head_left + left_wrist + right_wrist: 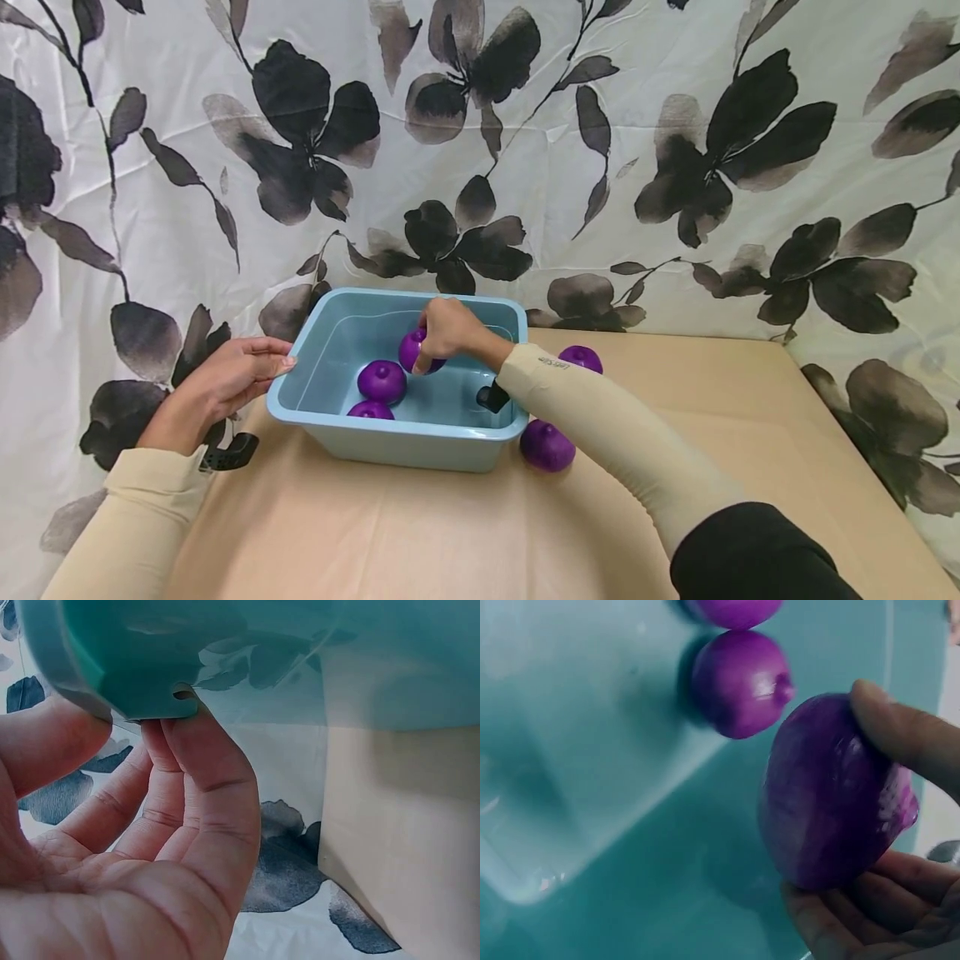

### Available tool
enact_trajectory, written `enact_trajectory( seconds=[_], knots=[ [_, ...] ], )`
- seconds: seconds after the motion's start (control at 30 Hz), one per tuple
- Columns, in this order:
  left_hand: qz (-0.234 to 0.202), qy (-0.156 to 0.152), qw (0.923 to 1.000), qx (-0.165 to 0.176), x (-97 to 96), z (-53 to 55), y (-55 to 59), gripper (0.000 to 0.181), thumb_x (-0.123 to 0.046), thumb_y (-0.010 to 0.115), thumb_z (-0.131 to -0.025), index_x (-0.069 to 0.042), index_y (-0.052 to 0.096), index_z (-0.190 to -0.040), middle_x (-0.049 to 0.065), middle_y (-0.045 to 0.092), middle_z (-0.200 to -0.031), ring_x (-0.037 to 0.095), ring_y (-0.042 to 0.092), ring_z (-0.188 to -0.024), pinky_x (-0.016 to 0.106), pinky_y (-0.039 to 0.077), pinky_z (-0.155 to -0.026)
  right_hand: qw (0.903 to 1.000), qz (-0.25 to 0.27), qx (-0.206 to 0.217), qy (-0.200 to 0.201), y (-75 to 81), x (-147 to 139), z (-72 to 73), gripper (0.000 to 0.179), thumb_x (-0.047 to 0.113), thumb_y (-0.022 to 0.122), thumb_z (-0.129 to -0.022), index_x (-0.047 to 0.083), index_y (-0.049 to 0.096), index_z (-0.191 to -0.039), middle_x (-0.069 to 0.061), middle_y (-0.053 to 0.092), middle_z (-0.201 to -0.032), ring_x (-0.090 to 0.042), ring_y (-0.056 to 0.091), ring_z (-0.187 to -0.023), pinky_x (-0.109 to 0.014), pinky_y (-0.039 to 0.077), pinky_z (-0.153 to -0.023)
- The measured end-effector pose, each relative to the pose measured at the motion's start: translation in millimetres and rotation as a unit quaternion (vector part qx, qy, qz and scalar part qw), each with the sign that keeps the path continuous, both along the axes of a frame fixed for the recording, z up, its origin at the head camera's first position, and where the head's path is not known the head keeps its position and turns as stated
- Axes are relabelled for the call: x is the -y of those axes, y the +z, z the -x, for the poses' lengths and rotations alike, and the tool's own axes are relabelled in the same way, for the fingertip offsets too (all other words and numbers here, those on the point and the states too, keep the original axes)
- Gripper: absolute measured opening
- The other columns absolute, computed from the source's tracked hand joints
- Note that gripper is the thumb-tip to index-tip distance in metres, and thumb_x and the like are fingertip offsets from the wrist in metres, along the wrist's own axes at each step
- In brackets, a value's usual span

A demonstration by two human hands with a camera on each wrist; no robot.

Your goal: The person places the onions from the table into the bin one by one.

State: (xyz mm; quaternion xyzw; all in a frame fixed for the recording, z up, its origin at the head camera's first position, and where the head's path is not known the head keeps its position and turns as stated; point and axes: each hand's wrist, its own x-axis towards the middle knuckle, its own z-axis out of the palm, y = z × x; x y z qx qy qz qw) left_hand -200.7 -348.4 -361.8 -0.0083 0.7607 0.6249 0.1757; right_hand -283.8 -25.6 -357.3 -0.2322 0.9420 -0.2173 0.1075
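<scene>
A light blue plastic tub stands on the table. My left hand pinches its left rim between thumb and fingers, with the rim corner close up in the left wrist view. Inside the tub, my right hand grips a purple onion, thumb on one side and fingers on the other. In the right wrist view this onion is held above the tub's floor. Two more onions lie in the tub: one near the middle, another partly hidden by the front wall.
Outside the tub on the right, one purple onion lies beside its front corner. Another onion sits farther back, partly covered by the right sleeve. The tan table meets a floral cloth behind it.
</scene>
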Motion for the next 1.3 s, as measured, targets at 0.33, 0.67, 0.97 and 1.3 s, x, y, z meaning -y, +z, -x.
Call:
enact_trajectory(
  seconds=[0.33,0.67,0.97,1.3],
  knots=[
    [-0.009,-0.003,1.0,-0.002,-1.3,-1.1,1.3,0.011,-0.007,0.065,-0.102,-0.014,0.069,-0.108,-0.008,0.073,-0.095,0.004,0.071,-0.086,0.02,0.062,-0.077,0.9959,-0.074,0.029,0.042,-9.2,14,3.0,0.051,0.027,0.099,-0.069,0.007,0.073,-0.107,-0.003,0.073,-0.1,-0.016,0.064,-0.089,-0.027,0.057,-0.074],
    [-0.003,-0.012,0.9999,-0.009,-6.7,1.3,3.1,0.017,-0.007,0.064,-0.102,-0.003,0.063,-0.119,-0.008,0.073,-0.096,0.004,0.072,-0.087,0.02,0.062,-0.077,0.985,-0.138,0.078,0.069,-18.9,23,2.1,0.069,0.021,0.097,-0.074,0.006,0.065,-0.133,-0.008,0.071,-0.124,-0.02,0.067,-0.11,-0.032,0.06,-0.095],
    [-0.005,-0.003,1.0,-0.004,-3.3,0.9,4.2,0.011,-0.007,0.065,-0.102,-0.015,0.068,-0.109,-0.009,0.073,-0.094,0.004,0.072,-0.085,0.02,0.062,-0.076,0.9953,0.015,0.035,0.089,22.2,9,-0.5,0.067,0.026,0.085,-0.087,0.005,0.058,-0.145,-0.011,0.062,-0.148,-0.025,0.057,-0.14,-0.039,0.048,-0.117],
    [-0.011,-0.003,0.9999,0.0,1.1,-1.1,-2.8,0.01,-0.009,0.066,-0.102,-0.014,0.068,-0.111,-0.009,0.073,-0.097,0.004,0.072,-0.089,0.02,0.062,-0.078,0.9556,0.294,0.012,0.013,54.8,-122,-17.2,0.061,0.01,0.082,-0.089,0.001,0.056,-0.144,-0.017,0.061,-0.147,-0.033,0.058,-0.14,-0.049,0.048,-0.117]
  ],
)
